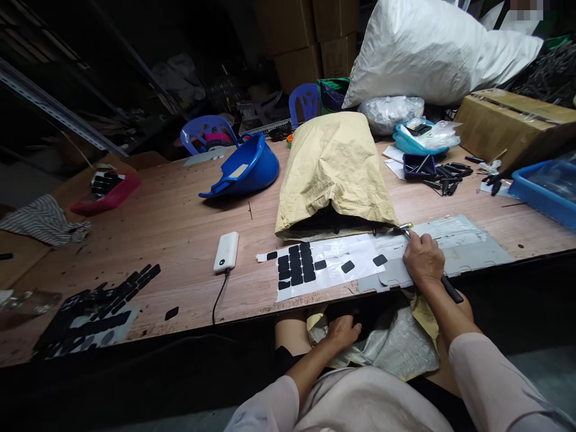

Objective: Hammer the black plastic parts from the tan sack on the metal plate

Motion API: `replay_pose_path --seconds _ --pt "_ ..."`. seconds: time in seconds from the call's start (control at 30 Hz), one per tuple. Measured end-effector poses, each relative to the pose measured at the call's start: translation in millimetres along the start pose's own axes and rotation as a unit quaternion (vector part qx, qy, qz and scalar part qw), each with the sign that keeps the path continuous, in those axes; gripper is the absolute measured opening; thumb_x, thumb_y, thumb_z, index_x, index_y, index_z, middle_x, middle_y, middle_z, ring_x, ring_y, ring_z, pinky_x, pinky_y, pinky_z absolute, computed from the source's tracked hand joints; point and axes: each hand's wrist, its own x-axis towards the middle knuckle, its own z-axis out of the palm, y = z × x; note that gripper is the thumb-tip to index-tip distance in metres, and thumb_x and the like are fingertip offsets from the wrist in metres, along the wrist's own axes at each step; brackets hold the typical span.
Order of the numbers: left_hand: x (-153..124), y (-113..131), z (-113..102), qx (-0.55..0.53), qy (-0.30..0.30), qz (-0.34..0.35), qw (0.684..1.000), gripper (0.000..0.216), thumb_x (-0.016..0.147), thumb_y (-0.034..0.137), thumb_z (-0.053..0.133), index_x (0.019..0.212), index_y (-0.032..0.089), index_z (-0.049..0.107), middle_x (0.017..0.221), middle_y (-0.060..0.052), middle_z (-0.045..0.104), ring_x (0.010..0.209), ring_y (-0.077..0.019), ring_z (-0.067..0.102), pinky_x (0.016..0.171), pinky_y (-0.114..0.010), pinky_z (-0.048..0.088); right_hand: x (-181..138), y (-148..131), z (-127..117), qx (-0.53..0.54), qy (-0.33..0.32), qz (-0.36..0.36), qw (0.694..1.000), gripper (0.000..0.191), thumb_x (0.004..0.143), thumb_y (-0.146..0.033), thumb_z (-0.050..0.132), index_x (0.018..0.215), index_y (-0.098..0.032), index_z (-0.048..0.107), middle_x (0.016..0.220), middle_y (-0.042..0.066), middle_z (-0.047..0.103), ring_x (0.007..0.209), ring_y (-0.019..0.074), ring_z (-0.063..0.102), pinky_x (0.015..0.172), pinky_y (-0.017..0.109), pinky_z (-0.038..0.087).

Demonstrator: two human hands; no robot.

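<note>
My right hand (423, 259) is closed around a small hammer (451, 290) with a black handle. Its metal head points toward the mouth of a yellow paper sack (335, 162) lying on the table. Below the table edge, my left hand (344, 332) reaches into an open sack (391, 345) on my lap; its fingertips are lost in the dark inside. A grey board (459, 237) lies under my right hand. Beside it, white backing sheets (355, 249) carry several black rounded pads (296, 264), some in rows and some loose.
A white power bank (226, 252) with a cable lies left of the sheets. Behind are a blue basin (252, 165) and a red tray (105, 195). Black strips (99, 306) are piled at far left. A cardboard box (517, 126) and a blue tray (546, 192) stand right.
</note>
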Motion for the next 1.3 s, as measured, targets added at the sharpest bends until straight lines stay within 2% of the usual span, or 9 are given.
replay_pose_path --seconds 0.17,0.3,0.37,0.5,0.67,0.87,1.0,1.13,1.3 --pt "-28 25 -10 -0.026 0.012 0.244 0.969 0.033 0.09 0.027 0.072 0.122 0.027 0.08 0.1 -0.005 0.081 0.095 -0.0244 0.077 0.089 -0.034 0.059 0 1 0 0.0 0.003 -0.006 1.0 0.036 0.099 -0.022 0.053 0.13 -0.014 0.071 0.097 0.013 0.06 0.085 0.0232 0.048 0.067 0.034 0.024" --pt "-25 60 -52 -0.086 0.148 0.369 0.913 0.02 0.098 0.036 0.065 0.102 0.025 0.082 0.09 -0.006 0.079 0.083 -0.0212 0.074 0.084 -0.033 0.059 -1 1 1 -0.004 0.005 -0.008 1.0 0.037 0.101 -0.023 0.05 0.13 -0.014 0.071 0.097 0.014 0.06 0.086 0.024 0.049 0.067 0.035 0.024" --pt "-4 76 -88 -0.132 0.261 0.313 0.903 0.021 0.099 0.037 0.064 0.103 0.023 0.08 0.088 -0.006 0.078 0.079 -0.0203 0.071 0.081 -0.033 0.058 -1 1 1 -0.001 0.008 -0.008 1.0 0.037 0.099 -0.022 0.052 0.13 -0.014 0.071 0.097 0.014 0.06 0.086 0.024 0.049 0.067 0.035 0.025" --pt "52 95 -166 -0.174 0.434 0.063 0.882 0.014 0.094 0.032 0.068 0.101 0.022 0.075 0.093 -0.007 0.075 0.088 -0.0231 0.071 0.085 -0.035 0.057 -1 1 2 0.004 0.009 -0.006 1.0 0.037 0.097 -0.023 0.056 0.13 -0.014 0.071 0.097 0.013 0.06 0.087 0.0241 0.049 0.067 0.034 0.026" --pt "88 107 -213 -0.149 0.378 -0.096 0.909 0.023 0.09 0.043 0.075 0.089 0.02 0.077 0.111 -0.017 0.078 0.108 -0.0347 0.075 0.086 -0.04 0.055 -1 0 0 -0.002 -0.001 -0.005 1.0 0.037 0.101 -0.022 0.051 0.131 -0.014 0.071 0.098 0.013 0.06 0.087 0.0237 0.051 0.068 0.034 0.025" --pt "74 103 -211 -0.132 0.358 -0.094 0.919 0.017 0.092 0.038 0.073 0.085 0.023 0.076 0.112 -0.013 0.08 0.108 -0.0339 0.074 0.083 -0.039 0.052 -1 -1 -2 0.003 -0.004 -0.001 1.0 0.037 0.101 -0.022 0.051 0.131 -0.014 0.07 0.099 0.013 0.061 0.087 0.0238 0.05 0.068 0.034 0.025" --pt "44 82 -180 -0.072 0.38 0.032 0.921 0.011 0.092 0.032 0.073 0.086 0.023 0.074 0.102 -0.006 0.077 0.1 -0.0258 0.071 0.085 -0.035 0.051 -1 0 1 0.005 0.004 -0.002 1.0 0.037 0.1 -0.022 0.052 0.13 -0.014 0.07 0.098 0.013 0.06 0.086 0.0239 0.049 0.068 0.034 0.025" --pt "22 69 -140 -0.004 0.299 0.199 0.933 0.01 0.085 0.027 0.082 0.085 0.024 0.073 0.091 -0.003 0.074 0.097 -0.0245 0.066 0.092 -0.037 0.05 -1 0 1 0.008 0.005 -0.003 1.0 0.037 0.096 -0.022 0.056 0.13 -0.014 0.07 0.099 0.013 0.06 0.087 0.0241 0.049 0.068 0.034 0.026" --pt "22 71 -121 -0.012 0.265 0.245 0.933 0.011 0.084 0.025 0.085 0.091 0.024 0.077 0.092 -0.003 0.073 0.099 -0.0252 0.064 0.096 -0.039 0.049 0 0 -1 0.002 0.003 0.001 1.0 0.036 0.101 -0.023 0.052 0.13 -0.014 0.071 0.098 0.013 0.06 0.086 0.0236 0.049 0.068 0.035 0.023"
